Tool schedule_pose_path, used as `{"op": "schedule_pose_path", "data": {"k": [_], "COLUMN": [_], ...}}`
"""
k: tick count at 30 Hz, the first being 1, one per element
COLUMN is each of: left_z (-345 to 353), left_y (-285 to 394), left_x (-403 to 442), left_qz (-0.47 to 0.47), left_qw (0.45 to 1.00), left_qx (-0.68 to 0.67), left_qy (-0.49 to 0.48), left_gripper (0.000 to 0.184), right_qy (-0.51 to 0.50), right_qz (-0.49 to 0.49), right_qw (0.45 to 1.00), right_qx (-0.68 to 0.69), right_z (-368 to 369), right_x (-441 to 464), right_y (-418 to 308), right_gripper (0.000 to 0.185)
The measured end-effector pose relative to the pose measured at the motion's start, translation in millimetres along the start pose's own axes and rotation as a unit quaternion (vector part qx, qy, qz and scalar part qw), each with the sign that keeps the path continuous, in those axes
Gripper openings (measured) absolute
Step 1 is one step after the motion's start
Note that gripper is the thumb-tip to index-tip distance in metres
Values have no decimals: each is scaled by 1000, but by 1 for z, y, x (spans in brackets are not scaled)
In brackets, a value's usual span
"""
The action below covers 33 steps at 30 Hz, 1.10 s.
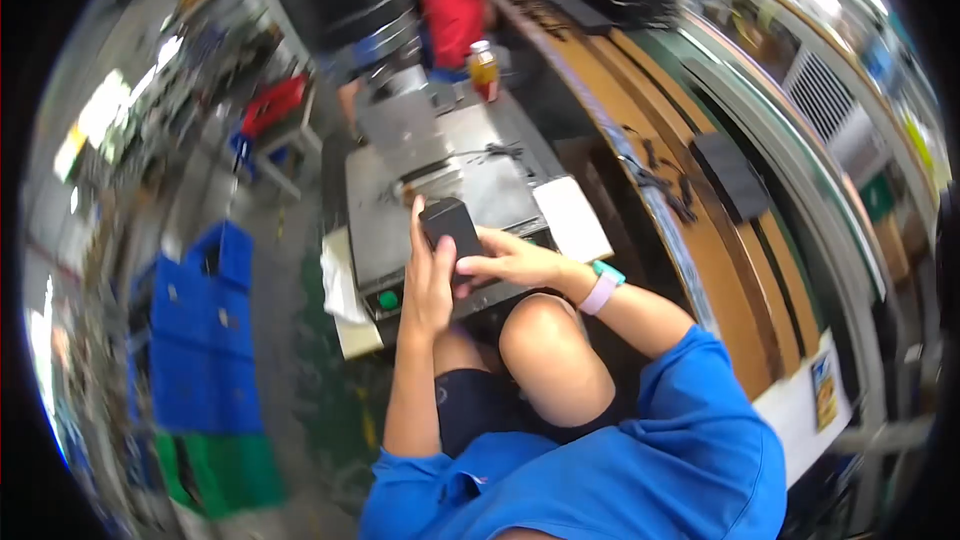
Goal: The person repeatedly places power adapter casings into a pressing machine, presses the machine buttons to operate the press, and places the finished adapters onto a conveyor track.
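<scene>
Dark piece held in both hands above the counter's near edge

Handling the dark piece (452, 224) well likely calls for even, light pressure from both sides, since its smooth-looking face could slip or mark if one thumb bears down harder than the other. Tilting it gently rather than twisting would suit such a flat, blocky shape, and its upper end is best held clear of the items on the metal-topped counter (375, 240) just beyond.

The left hand (430, 278) has its grip closed to the width of the piece: fingers run along the left side, one tip reaching near the top, and the thumb lies against the face. The right hand (512, 260), below the wristbands (603, 287), pinches the lower right edge, its thumb toward the near end; the fingers behind are partly hidden, so how firmly they press cannot be told. The piece sits between the two hands, over the counter's near side, close to a green button (388, 299) and above the person's knees (548, 335).
</scene>
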<state>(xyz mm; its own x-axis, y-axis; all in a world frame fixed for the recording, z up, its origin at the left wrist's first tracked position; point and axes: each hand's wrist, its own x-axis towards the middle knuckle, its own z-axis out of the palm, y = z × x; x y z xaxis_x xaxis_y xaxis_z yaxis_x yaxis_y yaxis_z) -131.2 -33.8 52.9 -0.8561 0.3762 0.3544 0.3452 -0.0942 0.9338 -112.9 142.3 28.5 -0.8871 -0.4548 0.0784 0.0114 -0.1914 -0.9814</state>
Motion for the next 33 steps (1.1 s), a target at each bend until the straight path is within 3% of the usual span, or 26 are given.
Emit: {"op": "schedule_pose_path", "data": {"k": [1,2,3,4,5,7,8,9,11,13,17,19,23,27,28,29,31,33], "left_z": [13,18,21,32,45,68,77,77,71,70,75,81,96,106,107,108,109,110], "left_y": [9,11,8,8,10,18,10,4,2,1,3,4,9,12,10,10,8,7], "left_x": [-11,-27,-46,-62,-82,-105,-114,-117,-112,-109,-110,-109,-103,-100,-100,-101,-104,-107], "left_qz": [2,47,91,110,119,209,205,202,198,185,192,200,211,234,236,230,218,218], "left_qw": [999,991,974,969,963,838,828,842,859,887,886,883,883,882,879,882,890,894], "left_qx": [36,119,200,194,184,453,494,480,454,405,401,400,386,372,379,377,374,370], "left_qy": [-1,-33,-59,-104,-156,-223,-169,-138,-134,-122,-133,-140,-164,-173,-169,-163,-145,-129], "left_gripper": [69,71,73,71,69,54,42,39,36,35,35,35,34,32,32,32,32,32], "right_qy": [55,92,253,267,388,486,551,600,641,655,720,743,679,653,666,658,627,600], "right_qz": [41,13,-13,-125,-88,-210,-153,-91,-61,27,317,358,368,456,510,480,401,273], "right_qw": [997,996,966,946,883,706,629,545,332,192,210,234,229,308,252,198,226,392], "right_qx": [18,11,-42,-138,-248,-470,-527,-579,-690,-731,-580,-514,-593,-520,-483,-545,-629,-642], "right_z": [-7,-29,-45,-65,-79,-111,-125,-140,-182,-212,-202,-227,-252,-280,-239,-262,-282,-294], "right_x": [-26,-45,-67,-96,-132,-206,-251,-295,-393,-494,-629,-692,-687,-634,-557,-555,-507,-447], "right_y": [-27,-32,-39,-74,-99,-146,-164,-176,-177,-160,-122,-100,-104,-126,-152,-142,-139,-114], "right_gripper": [64,61,57,53,46,38,39,40,43,44,51,49,53,57,58,62,68,87]}}
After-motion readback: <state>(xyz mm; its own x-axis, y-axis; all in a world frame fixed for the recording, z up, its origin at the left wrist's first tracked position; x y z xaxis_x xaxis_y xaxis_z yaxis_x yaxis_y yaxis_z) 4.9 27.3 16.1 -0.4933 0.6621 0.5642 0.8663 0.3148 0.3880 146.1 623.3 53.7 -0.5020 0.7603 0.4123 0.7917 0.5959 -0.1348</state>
